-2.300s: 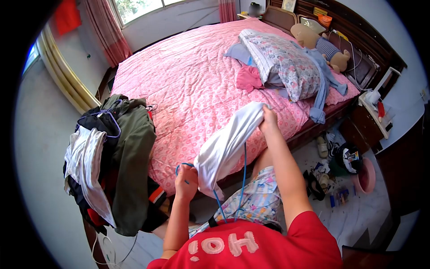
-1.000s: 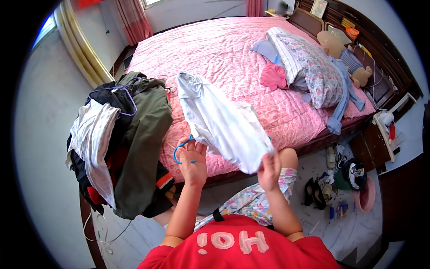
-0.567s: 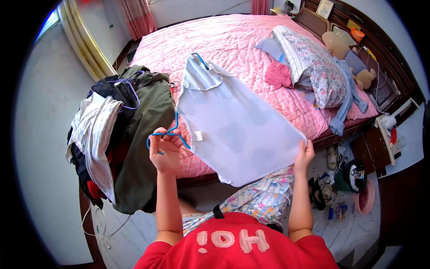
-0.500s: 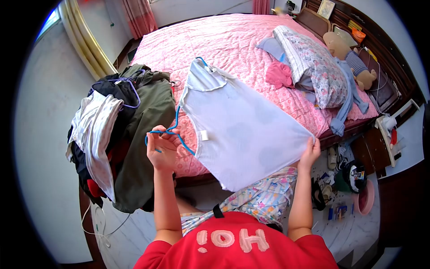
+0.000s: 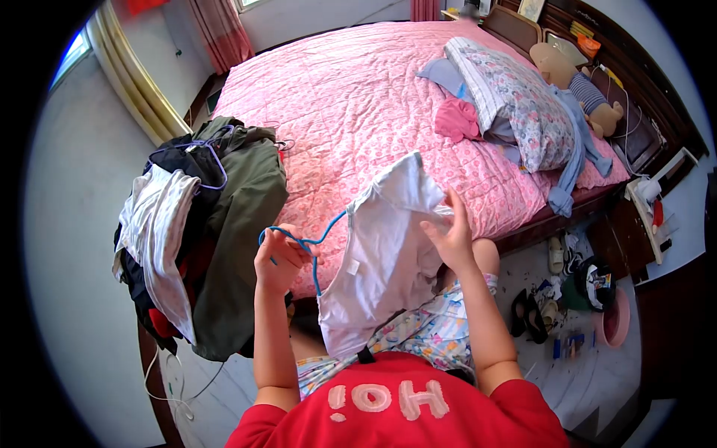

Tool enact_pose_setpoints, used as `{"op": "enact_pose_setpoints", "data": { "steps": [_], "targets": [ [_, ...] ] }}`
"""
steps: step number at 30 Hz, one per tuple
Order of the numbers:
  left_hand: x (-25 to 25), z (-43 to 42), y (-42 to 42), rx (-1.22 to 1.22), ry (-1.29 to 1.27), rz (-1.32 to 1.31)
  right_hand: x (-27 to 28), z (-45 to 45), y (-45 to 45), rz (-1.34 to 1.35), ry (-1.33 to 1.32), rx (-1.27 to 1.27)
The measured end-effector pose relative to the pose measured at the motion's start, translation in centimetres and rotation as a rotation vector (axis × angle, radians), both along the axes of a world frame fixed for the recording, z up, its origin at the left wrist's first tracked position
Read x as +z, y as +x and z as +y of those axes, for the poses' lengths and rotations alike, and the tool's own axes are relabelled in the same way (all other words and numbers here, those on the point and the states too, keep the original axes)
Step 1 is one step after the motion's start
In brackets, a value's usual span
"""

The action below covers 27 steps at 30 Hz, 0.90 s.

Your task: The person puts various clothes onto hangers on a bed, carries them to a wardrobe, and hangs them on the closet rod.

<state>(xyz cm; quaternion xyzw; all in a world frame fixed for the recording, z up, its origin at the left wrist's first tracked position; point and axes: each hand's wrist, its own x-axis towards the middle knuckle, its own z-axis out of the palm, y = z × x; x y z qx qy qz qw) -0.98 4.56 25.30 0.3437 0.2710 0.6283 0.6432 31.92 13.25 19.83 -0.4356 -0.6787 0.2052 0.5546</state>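
Note:
A white shirt (image 5: pixel 381 254) hangs on a blue clothes hanger (image 5: pixel 326 233) in front of my lap. My left hand (image 5: pixel 281 259) is closed around the hook end of the hanger, left of the shirt. The hanger's arms run into the shirt, and the cloth hides the rest of them. My right hand (image 5: pixel 453 237) is at the shirt's right edge, thumb and fingers spread; whether the fingertips touch the cloth is hard to tell. A small white label shows near the shirt's left edge.
A pile of clothes (image 5: pixel 243 187) with a purple hanger (image 5: pixel 216 160) lies at the left. The bed has a pink quilt (image 5: pixel 321 97), a floral pillow (image 5: pixel 534 127) and a stuffed toy (image 5: pixel 590 93). Shoes (image 5: pixel 529 317) and a pink basin (image 5: pixel 614 321) stand on the floor at right.
My right hand has let go of the stretched shirt edge and moved left and up, fingers opening. The shirt has slackened and swung closer to me. The left hand still holds the hanger.

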Motion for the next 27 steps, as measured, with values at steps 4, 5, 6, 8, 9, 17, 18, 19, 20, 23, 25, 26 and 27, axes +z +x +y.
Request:
{"op": "enact_pose_setpoints", "data": {
  "steps": [4,5,6,8,9,17,18,19,20,23,25,26,27],
  "targets": [
    [0.9,-0.6,0.0,-0.02,0.017,-0.024,1.9,1.4,0.6,0.101,-0.269,0.164],
    [1.5,-0.9,0.1,-0.043,0.034,-0.055,2.4,1.7,1.1,0.055,-0.247,0.237],
    [1.4,-0.9,-0.5,-0.041,0.034,-0.053,3.6,1.6,1.2,0.057,-0.247,0.239],
    [0.9,-1.0,-1.9,-0.087,0.058,-0.013,6.0,1.7,1.4,0.498,-0.29,0.35],
    [1.2,-1.1,-1.6,-0.054,0.056,-0.024,4.5,3.2,2.7,0.399,-0.296,0.424],
    [1.7,0.1,0.8,0.016,-0.033,-0.084,-2.1,-1.0,-1.2,0.817,-0.621,0.657],
    [1.9,0.3,0.8,0.059,-0.055,-0.098,-3.4,-1.9,-1.6,0.805,-0.742,0.687],
    [1.9,0.8,0.3,0.077,-0.051,-0.089,-2.8,-2.8,-1.5,0.578,-0.812,0.712],
    [2.1,1.2,0.1,0.086,-0.046,-0.089,-1.9,-3.4,-1.2,0.348,-0.873,0.732],
    [4.4,2.8,-0.2,0.115,-0.025,-0.144,0.3,-2.3,0.4,0.027,-0.925,0.803],
    [6.0,4.2,-0.5,0.111,-0.036,-0.098,1.6,0.0,3.2,0.25,-1.036,0.656],
    [6.7,5.1,-0.6,0.103,-0.05,-0.052,2.1,1.3,4.2,0.319,-0.871,0.444],
    [7.0,6.3,-0.8,0.107,-0.045,-0.056,2.3,2.7,5.1,0.382,-0.702,0.235]
  ]
}}
